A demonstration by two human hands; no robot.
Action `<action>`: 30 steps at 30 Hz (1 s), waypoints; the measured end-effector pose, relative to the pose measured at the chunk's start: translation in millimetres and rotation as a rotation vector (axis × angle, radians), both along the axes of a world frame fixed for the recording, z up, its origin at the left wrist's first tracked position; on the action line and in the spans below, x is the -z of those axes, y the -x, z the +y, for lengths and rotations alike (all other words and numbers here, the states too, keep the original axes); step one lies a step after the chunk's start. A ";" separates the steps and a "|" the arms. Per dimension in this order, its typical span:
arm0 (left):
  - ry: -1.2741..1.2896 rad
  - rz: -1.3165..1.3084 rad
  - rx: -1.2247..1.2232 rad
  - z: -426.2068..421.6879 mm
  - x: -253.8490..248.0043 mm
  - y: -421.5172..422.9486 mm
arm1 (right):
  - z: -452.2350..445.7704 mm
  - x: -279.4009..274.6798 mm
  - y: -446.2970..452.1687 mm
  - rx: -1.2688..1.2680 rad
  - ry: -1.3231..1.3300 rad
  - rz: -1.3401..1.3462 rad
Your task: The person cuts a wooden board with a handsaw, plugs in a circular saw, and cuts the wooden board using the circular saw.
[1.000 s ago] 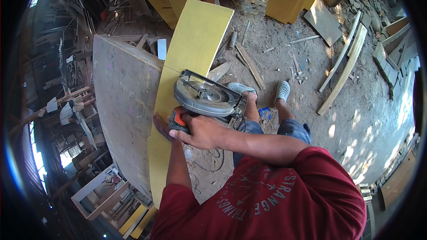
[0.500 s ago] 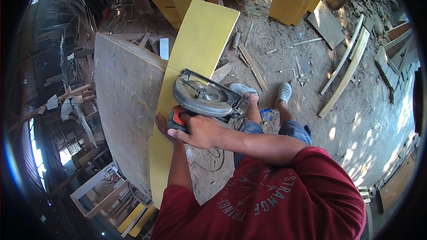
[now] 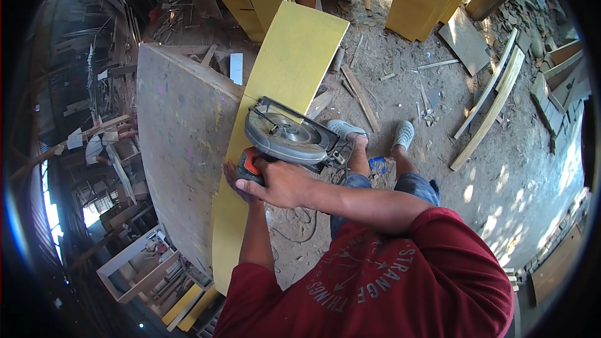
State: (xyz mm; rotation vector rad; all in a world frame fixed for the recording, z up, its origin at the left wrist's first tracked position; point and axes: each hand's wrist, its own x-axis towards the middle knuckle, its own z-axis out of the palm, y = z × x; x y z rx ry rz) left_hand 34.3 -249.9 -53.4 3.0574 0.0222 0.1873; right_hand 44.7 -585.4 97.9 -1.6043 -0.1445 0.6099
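My right hand (image 3: 285, 183) is wrapped around the black-and-orange handle of a circular saw (image 3: 291, 138). The saw's base sits on a long yellow board (image 3: 299, 47), and a thin line runs across the board at its front edge. My left hand (image 3: 230, 174) lies on the board just behind the handle, its visible fingers stretched out flat. The saw and my right hand cover part of it. Under the board's left side stands a worn, paint-spotted bench top (image 3: 181, 144); the far end of the board reaches past the bench.
My feet, in grey perforated shoes (image 3: 404, 135), stand right of the saw. A cord (image 3: 307, 228) loops over the ground below it. Wooden strips (image 3: 488, 116) lie at right, yellow panels (image 3: 416, 0) stand at the back, and a wooden box of offcuts (image 3: 134, 269) sits lower left.
The view has shifted slightly, so the board's far end appears farther right. Both hands keep their places, and the saw stays at nearly the same spot on the board.
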 end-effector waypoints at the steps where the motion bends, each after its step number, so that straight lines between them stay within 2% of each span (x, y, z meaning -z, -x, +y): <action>1: 0.000 0.001 -0.001 -0.1 -0.4 0.2 | 0.6 0.5 -1.9 -0.015 0.002 0.001; 30: 0.000 0.013 -0.045 2.9 1.4 5.6 | 29.2 4.6 -39.4 0.071 -0.041 -0.042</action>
